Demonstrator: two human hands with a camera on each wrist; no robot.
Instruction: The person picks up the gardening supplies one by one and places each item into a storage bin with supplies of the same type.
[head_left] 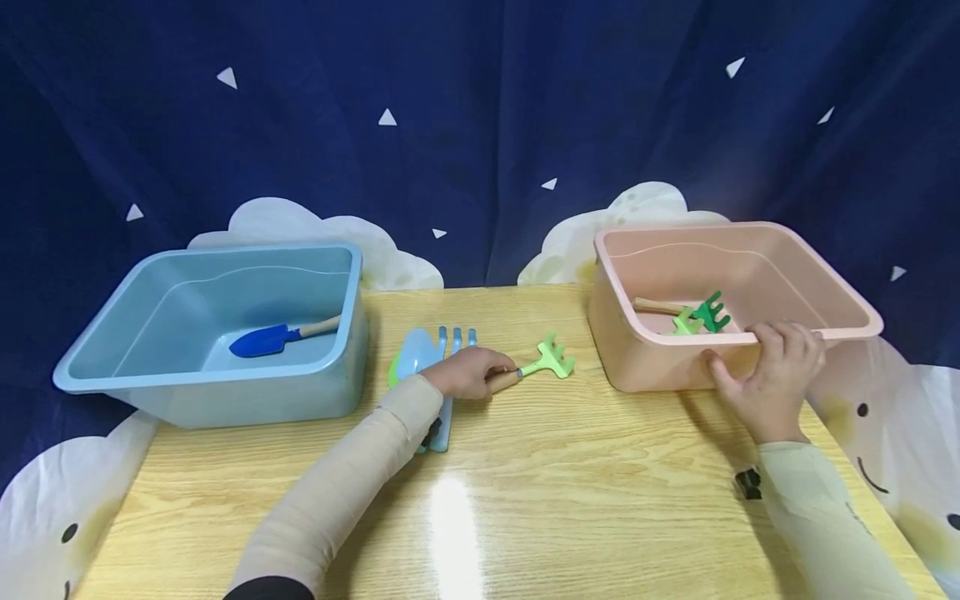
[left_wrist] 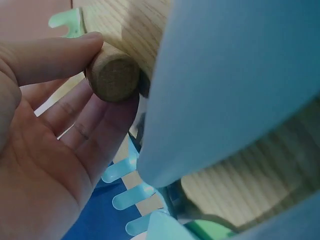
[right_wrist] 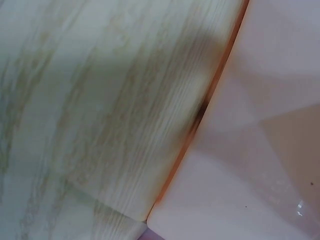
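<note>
In the head view, my left hand (head_left: 468, 372) pinches the wooden handle of a light green toy rake (head_left: 553, 357), whose tines point right over the table. The left wrist view shows the round handle end (left_wrist: 115, 77) between thumb and fingers. Beside and partly under my left wrist lie a light blue toy shovel (head_left: 416, 353) and a light blue toy rake (head_left: 443, 429), with a green edge peeking out. My right hand (head_left: 783, 383) grips the near rim of the pink bin (head_left: 660, 362), fingers over the edge, thumb outside.
A dark green rake (head_left: 711, 312) and a light green rake (head_left: 686, 323) lie inside the pink bin. At the left stands a blue bin (head_left: 247, 396) holding a dark blue trowel (head_left: 262, 341). Behind the wooden table (head_left: 570, 500) hangs a dark blue curtain (head_left: 450, 108).
</note>
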